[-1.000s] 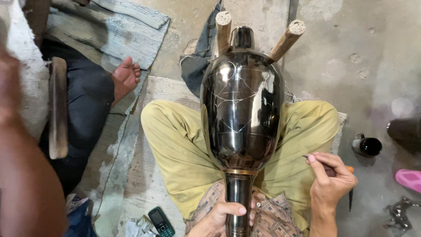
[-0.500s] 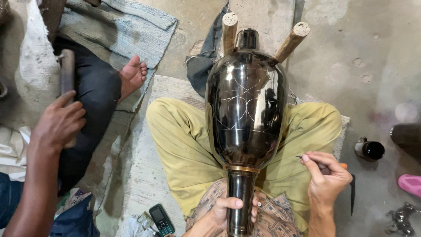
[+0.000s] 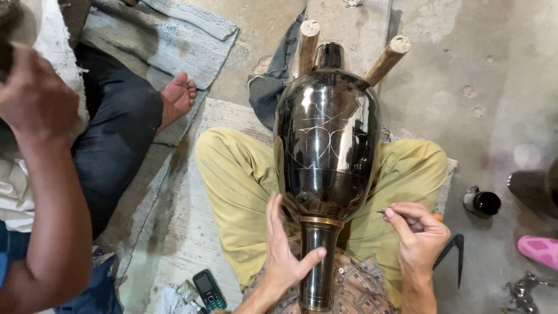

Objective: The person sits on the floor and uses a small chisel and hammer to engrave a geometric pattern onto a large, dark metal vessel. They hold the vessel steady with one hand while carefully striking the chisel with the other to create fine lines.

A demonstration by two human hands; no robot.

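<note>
A large glossy black metal vase (image 3: 326, 148) with fine engraved lines lies across my lap, its far end resting between two wooden pegs (image 3: 388, 58). My left hand (image 3: 285, 253) is flat against the vase's narrow neck (image 3: 318, 264), fingers spread, thumb touching it. To the right of the vase, my right hand (image 3: 419, 235) pinches a thin engraving tool (image 3: 383, 212) with an orange handle, its tip just off the vase's lower right side.
Another person sits at left, with an arm (image 3: 49, 192) raised, a dark trouser leg and a bare foot (image 3: 177, 96). A phone (image 3: 208, 289) lies near my knee. A small dark cup (image 3: 482, 202), a black compass-like tool (image 3: 453, 256) and a pink sandal (image 3: 537, 249) lie at right.
My left hand has let go of the vase neck and now lies open against it. The other person's arm has lifted higher at left. My right hand has stayed put.
</note>
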